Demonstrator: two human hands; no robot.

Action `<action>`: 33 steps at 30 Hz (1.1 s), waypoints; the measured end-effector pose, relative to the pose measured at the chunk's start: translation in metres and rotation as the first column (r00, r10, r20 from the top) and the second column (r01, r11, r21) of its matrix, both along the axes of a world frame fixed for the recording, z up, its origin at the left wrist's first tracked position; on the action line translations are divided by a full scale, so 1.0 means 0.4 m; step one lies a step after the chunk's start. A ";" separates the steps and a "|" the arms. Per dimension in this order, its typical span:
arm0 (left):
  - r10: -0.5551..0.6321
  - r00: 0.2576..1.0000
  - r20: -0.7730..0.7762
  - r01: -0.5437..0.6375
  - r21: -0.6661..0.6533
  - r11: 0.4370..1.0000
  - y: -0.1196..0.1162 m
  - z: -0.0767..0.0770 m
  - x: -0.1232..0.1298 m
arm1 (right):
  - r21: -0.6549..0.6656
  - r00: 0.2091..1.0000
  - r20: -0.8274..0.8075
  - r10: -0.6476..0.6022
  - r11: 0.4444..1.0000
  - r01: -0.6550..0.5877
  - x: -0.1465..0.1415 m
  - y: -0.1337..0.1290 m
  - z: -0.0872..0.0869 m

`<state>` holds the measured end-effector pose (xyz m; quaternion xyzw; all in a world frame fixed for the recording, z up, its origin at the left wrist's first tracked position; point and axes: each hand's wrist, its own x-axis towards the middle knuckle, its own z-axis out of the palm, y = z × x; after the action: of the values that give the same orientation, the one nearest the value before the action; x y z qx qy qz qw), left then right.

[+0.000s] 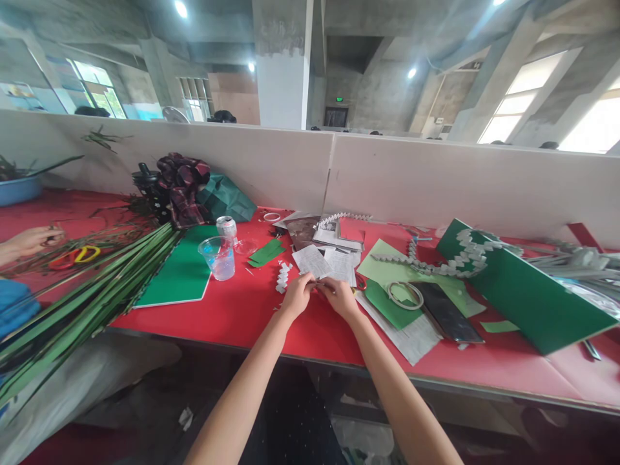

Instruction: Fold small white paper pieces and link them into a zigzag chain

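Note:
My left hand [299,296] and my right hand [339,298] meet over the red table [252,323], fingertips pinched together. Whatever sits between the fingers is too small and covered to make out. Just beyond them lie printed paper pieces [312,261], partly behind the fingertips. Left of my left hand rests a short zigzag chain of folded paper [282,278]. Green paper strips [266,253] lie farther off to the left. Beside my right hand, a red handle [361,282] shows in part, close to green paper [387,303] with a pale ring [405,295] on it.
A clear cup [219,259] and a can [227,229] stand left. Long green leaves [121,278] overhang the table edge near another person's hand [33,239] and scissors [87,254]. Right are a dark phone [448,313], a green board [527,287] and a folded-paper chain [445,268].

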<state>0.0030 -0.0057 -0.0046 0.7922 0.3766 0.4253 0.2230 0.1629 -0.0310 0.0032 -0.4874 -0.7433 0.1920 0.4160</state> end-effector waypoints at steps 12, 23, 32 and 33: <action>-0.046 0.994 0.103 0.056 -0.092 0.994 -0.004 -0.003 0.009 | -0.031 0.997 0.033 -0.064 0.997 0.065 0.009 0.000 0.003; -0.012 0.992 0.128 0.028 -0.120 0.992 0.001 -0.007 0.001 | -0.019 1.000 0.002 0.023 1.000 -0.023 0.003 0.005 -0.003; 0.063 0.994 0.085 -0.057 -0.072 0.996 -0.005 0.003 0.001 | -0.026 0.997 -0.034 -0.062 0.998 0.061 0.007 0.009 -0.006; 0.135 0.986 0.100 -0.130 -0.049 0.990 -0.003 0.005 -0.003 | -0.031 0.996 -0.044 -0.081 0.996 0.080 0.008 0.011 -0.007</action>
<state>0.0019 -0.0071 -0.0028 0.7375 0.4254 0.4714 0.2302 0.1663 -0.0266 0.0003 -0.5185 -0.7105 0.1970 0.4330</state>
